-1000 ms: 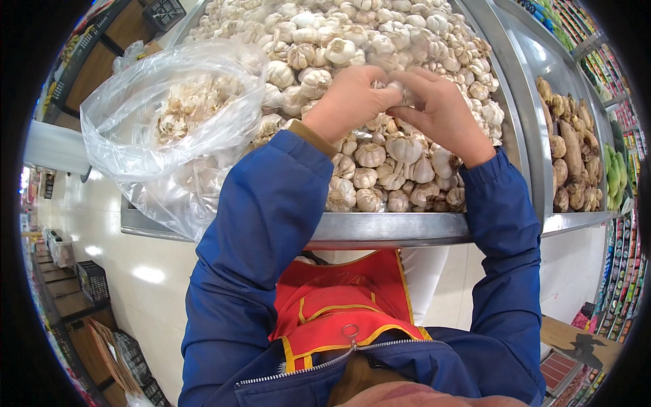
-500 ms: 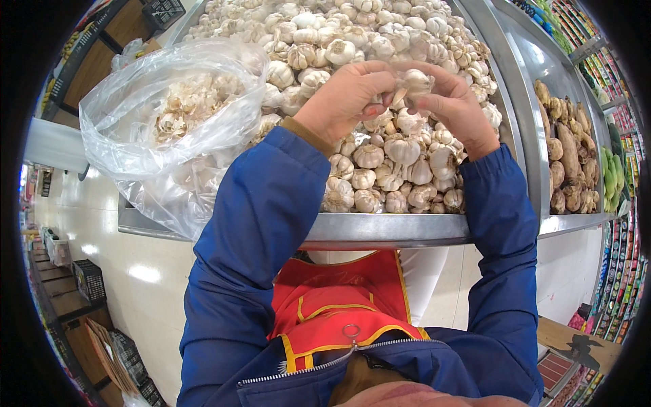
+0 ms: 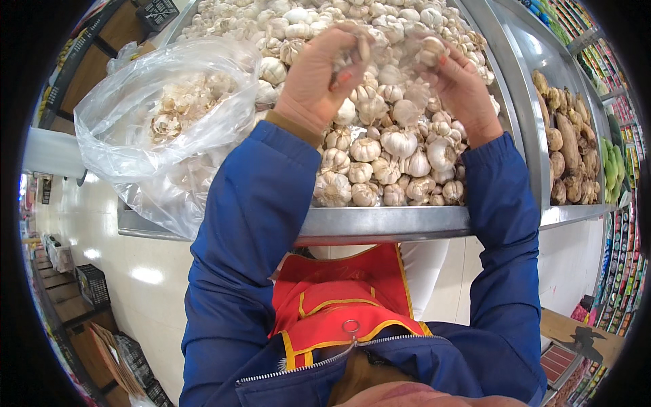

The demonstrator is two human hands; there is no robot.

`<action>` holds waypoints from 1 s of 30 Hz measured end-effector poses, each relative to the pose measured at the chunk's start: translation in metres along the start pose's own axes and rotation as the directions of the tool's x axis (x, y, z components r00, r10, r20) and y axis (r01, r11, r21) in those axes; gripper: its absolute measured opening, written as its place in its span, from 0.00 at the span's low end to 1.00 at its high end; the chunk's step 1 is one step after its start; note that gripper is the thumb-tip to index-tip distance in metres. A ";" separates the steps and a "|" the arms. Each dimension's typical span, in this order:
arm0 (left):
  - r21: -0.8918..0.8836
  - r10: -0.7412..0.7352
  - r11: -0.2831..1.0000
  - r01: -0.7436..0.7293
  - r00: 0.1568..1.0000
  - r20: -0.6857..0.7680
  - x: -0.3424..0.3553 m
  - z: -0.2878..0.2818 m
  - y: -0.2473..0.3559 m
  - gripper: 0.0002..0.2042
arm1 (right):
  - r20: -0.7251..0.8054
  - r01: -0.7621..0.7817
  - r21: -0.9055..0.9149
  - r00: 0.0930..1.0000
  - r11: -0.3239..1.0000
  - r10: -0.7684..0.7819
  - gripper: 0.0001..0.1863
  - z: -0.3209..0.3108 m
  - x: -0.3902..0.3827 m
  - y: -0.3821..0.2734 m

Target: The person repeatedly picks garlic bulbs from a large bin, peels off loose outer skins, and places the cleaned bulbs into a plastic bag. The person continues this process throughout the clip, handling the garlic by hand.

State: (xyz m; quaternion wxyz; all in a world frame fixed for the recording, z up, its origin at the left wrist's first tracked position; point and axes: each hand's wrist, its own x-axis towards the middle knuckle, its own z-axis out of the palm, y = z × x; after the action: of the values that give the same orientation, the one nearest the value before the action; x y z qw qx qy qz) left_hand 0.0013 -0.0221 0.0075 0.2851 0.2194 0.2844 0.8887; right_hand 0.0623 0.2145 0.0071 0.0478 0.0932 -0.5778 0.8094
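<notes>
My left hand [image 3: 325, 74] is raised over the garlic pile [image 3: 366, 159], curled closed around something small and pale that is blurred and hard to make out. Across a gap to its right, my right hand [image 3: 458, 88] pinches a garlic bulb [image 3: 432, 53] between thumb and fingers. Loose bulbs fill the metal display tray [image 3: 386, 218] beneath both hands. To the left, a clear plastic bag [image 3: 108, 136], its mouth open, lies over the tray's edge with papery garlic skins [image 3: 173, 115] inside.
A neighbouring tray [image 3: 569, 216] holds brown root vegetables [image 3: 569, 146], with green produce [image 3: 614, 169] beyond. Dark crates [image 3: 91, 285] and wooden shelving stand along the left, across a tiled floor [image 3: 146, 224]. A wooden surface [image 3: 576, 325] is at lower right.
My hands have risen up and apart, the left moving up-left, the right staying with a bulb. A second ago both met around the garlic lower over the pile.
</notes>
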 end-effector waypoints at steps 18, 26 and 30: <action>0.409 -0.036 0.905 0.118 0.979 -0.201 -0.002 0.003 -0.018 0.07 | 0.188 0.272 -0.738 0.962 0.618 -0.199 0.12 0.026 -0.008 0.007; 0.448 -0.258 0.835 0.319 0.947 -0.193 -0.003 0.013 -0.016 0.07 | 0.309 0.414 -0.740 0.909 0.530 -0.280 0.09 0.037 -0.010 0.006; 0.468 -0.226 0.824 0.319 0.943 -0.245 -0.003 0.016 -0.021 0.07 | 0.349 0.478 -0.805 0.861 0.352 -0.371 0.07 0.038 -0.012 0.002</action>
State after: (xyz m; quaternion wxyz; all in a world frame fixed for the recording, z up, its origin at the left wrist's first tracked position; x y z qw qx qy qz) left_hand 0.0199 -0.0036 0.0056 0.3158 0.1619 0.5583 0.7499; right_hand 0.0776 0.1780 0.0151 0.2656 0.2442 -0.8630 0.3537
